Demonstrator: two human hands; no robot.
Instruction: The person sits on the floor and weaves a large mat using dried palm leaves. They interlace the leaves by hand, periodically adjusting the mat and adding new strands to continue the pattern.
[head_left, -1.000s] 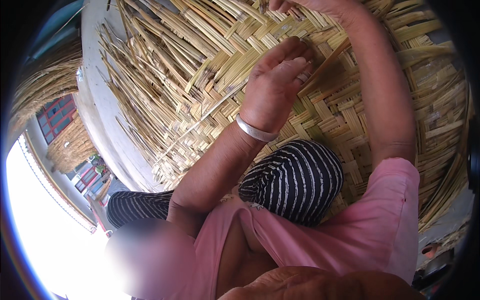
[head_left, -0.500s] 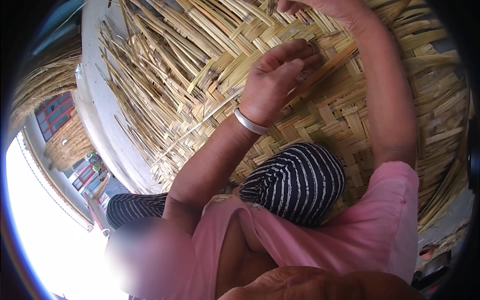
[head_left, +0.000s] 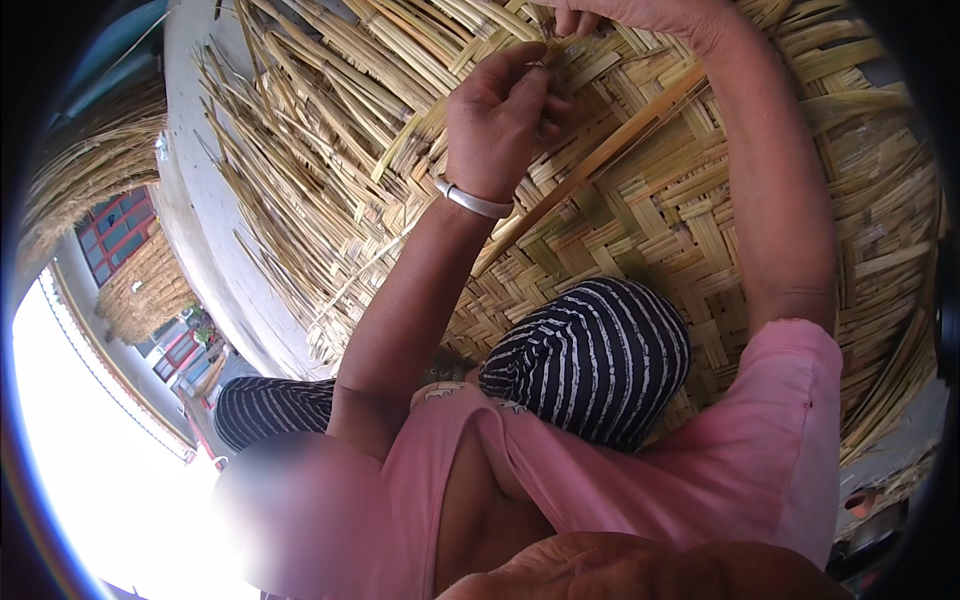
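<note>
Under my hands lies a woven mat (head_left: 640,230) of flat, pale yellow-green split reeds. My left hand (head_left: 500,120), a pale bracelet on its wrist, is over the mat near its unwoven reed ends. Its fingers are curled, thumb close to the forefinger; whatever may be between them is too small to make out. At the top edge, my right hand (head_left: 625,10) is cut off by the picture. Its visible fingers are bent down onto the reeds, close to the left fingertips, and their grip is hidden. A brown flat stick (head_left: 600,160) lies slantwise across the weave, touched by neither hand.
Loose reed ends (head_left: 290,130) fan out at the upper left over a pale concrete surface (head_left: 190,190). My knee in striped trousers (head_left: 590,360) rests over the mat. More reed ends (head_left: 890,330) bend along the right side. Straw bundles (head_left: 150,290) and a red-framed window (head_left: 115,230) are far left.
My left hand has moved up and left, off the brown stick, which now shows along more of its length. The right hand has shifted slightly left at the top edge.
</note>
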